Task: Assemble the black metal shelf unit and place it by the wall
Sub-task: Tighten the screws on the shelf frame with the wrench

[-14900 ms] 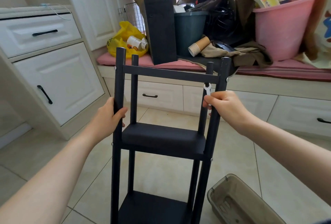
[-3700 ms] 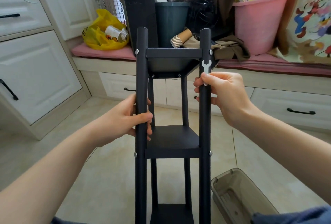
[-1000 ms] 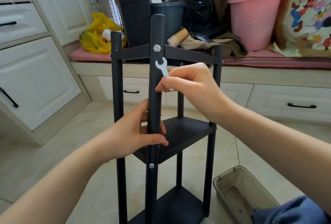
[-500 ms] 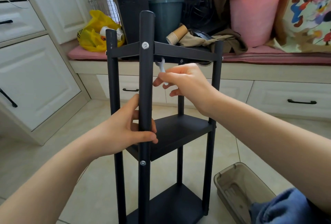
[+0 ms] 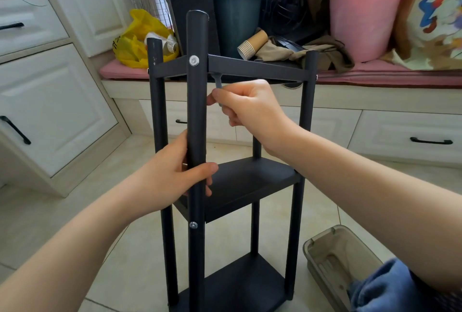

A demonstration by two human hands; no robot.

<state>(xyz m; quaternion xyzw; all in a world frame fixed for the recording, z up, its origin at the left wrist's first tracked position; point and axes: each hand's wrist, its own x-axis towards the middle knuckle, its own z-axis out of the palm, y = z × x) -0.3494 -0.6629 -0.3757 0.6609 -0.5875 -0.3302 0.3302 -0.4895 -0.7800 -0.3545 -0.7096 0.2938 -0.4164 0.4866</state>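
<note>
The black metal shelf unit [image 5: 250, 181] stands upright on the tiled floor, one corner post turned towards me. It has three shelves between four round posts, with silver bolts on the near post. My left hand [image 5: 175, 176] grips that near post at the height of the middle shelf. My right hand [image 5: 247, 109] pinches a small flat silver wrench [image 5: 218, 81]. The wrench head reaches up under the top shelf's frame, just right of the near post, and is partly hidden there.
A smoky clear plastic box [image 5: 342, 261] lies on the floor at the lower right. Behind the shelf runs a low bench with a pink cushion [image 5: 375, 72], a pink tub [image 5: 362, 12], a dark bin [image 5: 235, 19], paper cups and a yellow bag [image 5: 135, 37]. White cabinets [image 5: 57, 102] stand at the left.
The shelf has been turned so that a corner post faces me. My right hand has moved the wrench from the front of the post to under the top shelf's frame.
</note>
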